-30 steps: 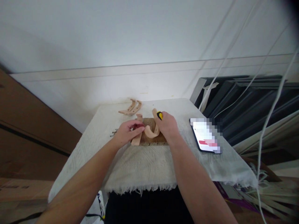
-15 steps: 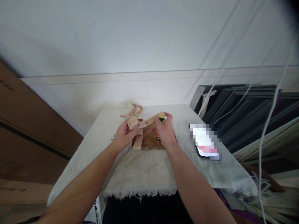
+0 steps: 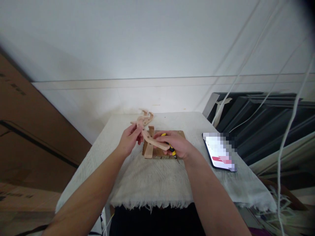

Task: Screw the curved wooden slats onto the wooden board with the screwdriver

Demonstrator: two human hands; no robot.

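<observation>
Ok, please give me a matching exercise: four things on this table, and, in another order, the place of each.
1 curved wooden piece
2 phone
3 screwdriver
4 brown board

a on the cloth, right of the board
b held by left hand and right hand
c gripped in the right hand alone
d flat, under the hands

Pairs: 1-b, 2-a, 3-c, 4-d

Support: a table, fully draped in a white cloth (image 3: 152, 183), front hem frayed.
Centre: brown wooden board (image 3: 178, 134), flat on the cloth.
Board's left edge: pale wooden block (image 3: 149, 151), lying lengthwise.
Far edge: curved wooden pieces (image 3: 148, 115), stacked together.
Right side: phone (image 3: 220, 151), screen up, well apart from the board.
</observation>
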